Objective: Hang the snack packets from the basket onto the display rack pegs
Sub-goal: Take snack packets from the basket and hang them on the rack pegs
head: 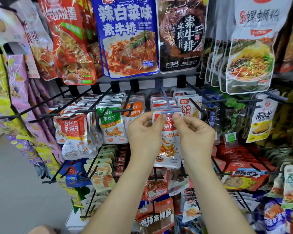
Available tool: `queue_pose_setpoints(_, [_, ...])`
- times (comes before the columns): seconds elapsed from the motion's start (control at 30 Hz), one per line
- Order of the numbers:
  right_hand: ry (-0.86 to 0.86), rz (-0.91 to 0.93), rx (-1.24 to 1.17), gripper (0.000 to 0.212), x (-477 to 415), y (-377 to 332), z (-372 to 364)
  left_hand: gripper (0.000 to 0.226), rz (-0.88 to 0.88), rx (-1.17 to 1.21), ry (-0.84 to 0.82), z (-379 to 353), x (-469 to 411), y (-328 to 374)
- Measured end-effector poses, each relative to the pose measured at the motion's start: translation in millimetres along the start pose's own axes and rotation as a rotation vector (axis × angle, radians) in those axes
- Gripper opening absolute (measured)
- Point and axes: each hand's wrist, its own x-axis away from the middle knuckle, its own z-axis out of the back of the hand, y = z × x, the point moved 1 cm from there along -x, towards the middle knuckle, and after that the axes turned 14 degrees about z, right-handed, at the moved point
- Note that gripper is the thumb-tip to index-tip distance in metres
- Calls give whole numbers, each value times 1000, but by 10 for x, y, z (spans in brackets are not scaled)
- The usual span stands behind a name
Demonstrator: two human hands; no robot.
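Two hands hold a snack packet (169, 146) at a peg (167, 100) of the display rack (134, 86).
The left hand (145, 130) and right hand (194, 132) each pinch a top corner of the red-and-white packet, whose top edge meets the peg's crossbar tip in the middle row.

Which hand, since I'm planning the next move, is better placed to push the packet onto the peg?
Nearly even, slightly right. Both the left hand and right hand pinch the red-white snack packet under the blue peg tip; the right fingertips look closer to its stem.
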Motion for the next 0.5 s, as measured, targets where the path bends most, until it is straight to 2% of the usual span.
queue_pose_setpoints(0.2, [43, 24, 134, 19, 23, 92, 49, 14, -213, -209, 124, 14, -32, -130])
queue_pose_setpoints(0.27, [-61, -25, 145, 28, 53, 99, 86, 44, -181, -226, 57, 64, -31, -227])
queue_pose_setpoints(0.37, [-275, -116, 41, 67, 85, 98, 100, 93, -51, -243, -136, 81, -48, -348])
queue_pose_setpoints(0.43, [-370, -164, 4, 75, 70, 144, 75, 104, 3, -231, -208, 75, -86, -377])
queue_pose_setpoints(0.5, [-416, -191, -50, 81, 30, 164, 23, 104, 17, -239, -245, 61, -136, -349])
